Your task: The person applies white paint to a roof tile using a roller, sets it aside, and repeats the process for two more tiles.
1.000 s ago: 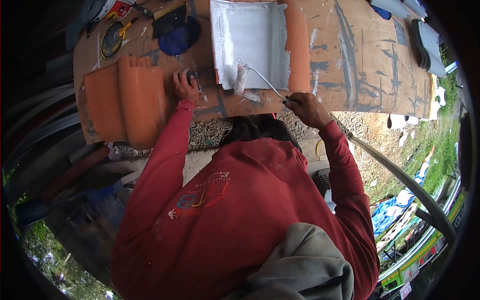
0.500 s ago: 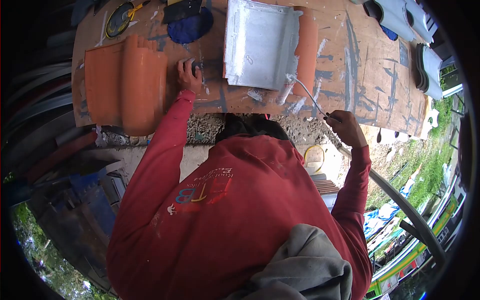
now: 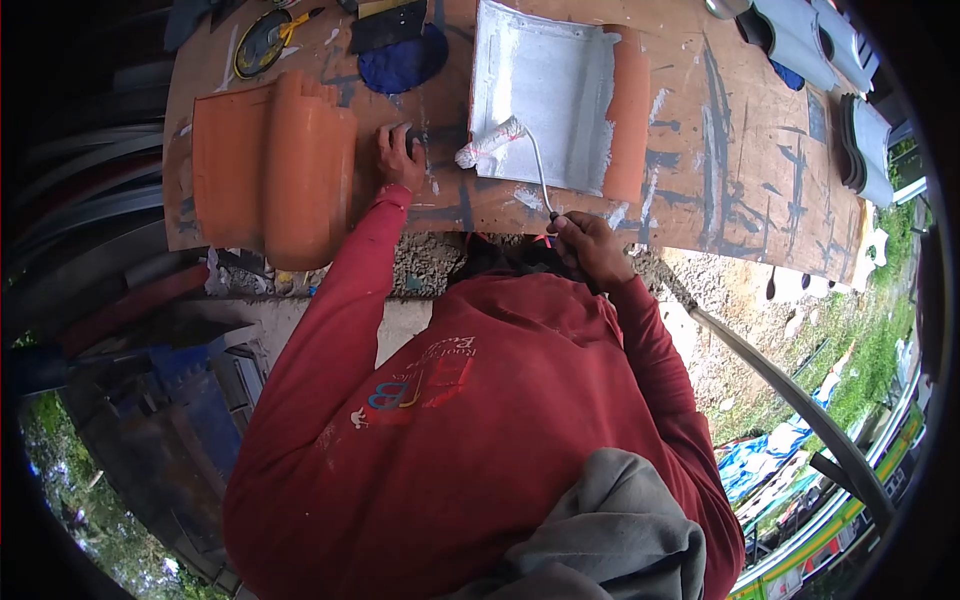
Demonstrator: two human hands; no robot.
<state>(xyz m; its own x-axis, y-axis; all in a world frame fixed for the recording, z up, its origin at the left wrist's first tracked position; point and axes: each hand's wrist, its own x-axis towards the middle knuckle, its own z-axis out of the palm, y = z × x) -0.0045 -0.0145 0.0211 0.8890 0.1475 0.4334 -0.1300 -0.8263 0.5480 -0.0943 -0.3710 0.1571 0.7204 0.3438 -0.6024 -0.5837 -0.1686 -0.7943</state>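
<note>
Two hands are seen at the near edge of a paint-streaked plywood board (image 3: 720, 130), both reaching out of red sleeves. The right hand (image 3: 587, 245) is closed around the handle of a small paint roller (image 3: 490, 143), whose thin wire arm runs up and away from the fist to the pale roller sleeve. That sleeve is laid against the lower left corner of a roof tile (image 3: 560, 95) lying just beyond the right hand; most of the tile is coated in silver-grey paint, while a strip along its right side is left bare orange. The left hand (image 3: 402, 155) is pressed on the board with its fingers bent; whether something small is held under it cannot be told. It lies just to the left of the roller sleeve, apart from the painted tile. Directly to the left of the left hand, a stack of unpainted orange tiles (image 3: 275, 165) is set on the board, its near end overhanging the board's edge. Beyond the left hand, a dark blue patch (image 3: 400, 62) and a black flat object (image 3: 385, 22) are seen, and further left a round yellow-and-black item (image 3: 262, 40). Well to the right of the right hand, at the far end of the board, grey painted tiles (image 3: 865, 140) are stacked on edge.
</note>
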